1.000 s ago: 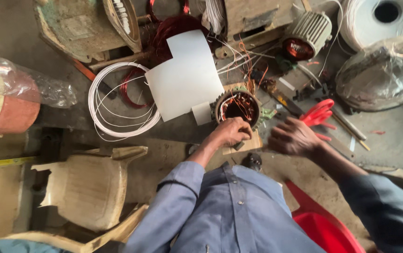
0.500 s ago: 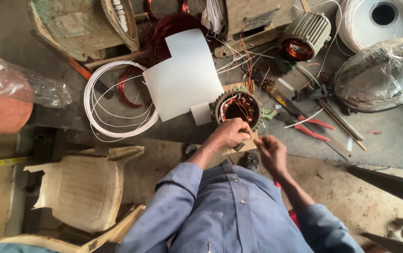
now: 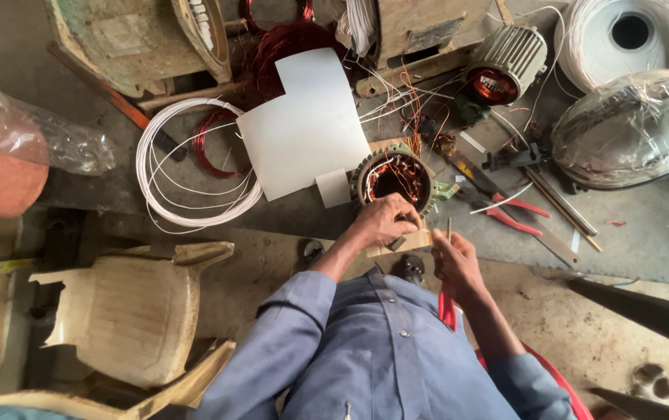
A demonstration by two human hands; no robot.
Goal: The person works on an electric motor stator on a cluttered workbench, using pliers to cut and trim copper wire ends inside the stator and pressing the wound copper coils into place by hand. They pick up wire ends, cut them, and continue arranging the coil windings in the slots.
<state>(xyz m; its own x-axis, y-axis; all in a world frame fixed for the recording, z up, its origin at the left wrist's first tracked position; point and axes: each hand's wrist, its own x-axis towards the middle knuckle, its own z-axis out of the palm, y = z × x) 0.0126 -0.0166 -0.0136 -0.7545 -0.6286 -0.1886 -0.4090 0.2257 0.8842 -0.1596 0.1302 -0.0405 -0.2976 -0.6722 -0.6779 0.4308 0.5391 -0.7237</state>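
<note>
A small motor stator (image 3: 393, 175) with copper windings inside stands on a wooden block (image 3: 403, 241) on the floor. My left hand (image 3: 382, 223) rests on its near rim, fingers curled over the edge. Just to the right and a little nearer me, my right hand (image 3: 454, 260) pinches a thin pale strip (image 3: 449, 227) that points up, apart from the stator. Red-handled pliers (image 3: 515, 215) lie on the floor to the right of the stator, in nobody's grip. Both blue sleeves fill the bottom of the view.
A white sheet (image 3: 303, 124) and a coil of white wire (image 3: 194, 167) lie left of the stator. Another motor (image 3: 505, 70), a plastic-wrapped housing (image 3: 630, 128), a white spool (image 3: 630, 39) and loose tools sit right. A broken beige chair (image 3: 132, 311) stands at left.
My right hand has come back from the pliers at the right to a spot beside the stator, now pinching the thin strip. My left hand has stayed on the stator.
</note>
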